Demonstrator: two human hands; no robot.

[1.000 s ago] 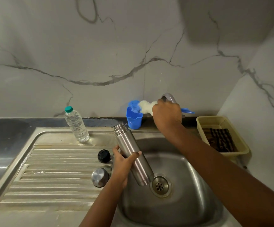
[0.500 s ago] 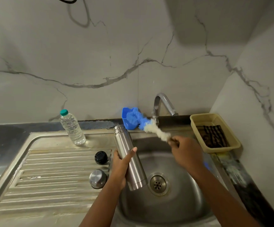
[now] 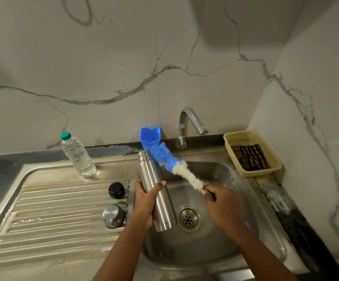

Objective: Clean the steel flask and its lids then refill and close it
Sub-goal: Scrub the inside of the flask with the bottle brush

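My left hand [image 3: 145,201] grips the open steel flask [image 3: 157,191] around its middle, tilted over the left side of the sink basin [image 3: 221,236]. My right hand [image 3: 223,207] holds a blue-and-white bottle brush [image 3: 176,166] by its handle; the blue bristle tip lies right beside the flask's mouth. On the draining board [image 3: 53,216] to the left of the flask sit a black inner lid [image 3: 116,190] and a steel cap [image 3: 114,216].
A plastic water bottle [image 3: 76,155] with a green cap stands at the back left. A blue holder [image 3: 150,137] and the tap [image 3: 191,124] are behind the basin. A yellow basket [image 3: 252,153] with a striped cloth sits at the right. The drain [image 3: 189,218] is near the flask's base.
My right hand pulled the brush out of the blue holder and brought it down toward the flask; the bristle tip now reaches the flask's mouth. The flask stays in my left hand.
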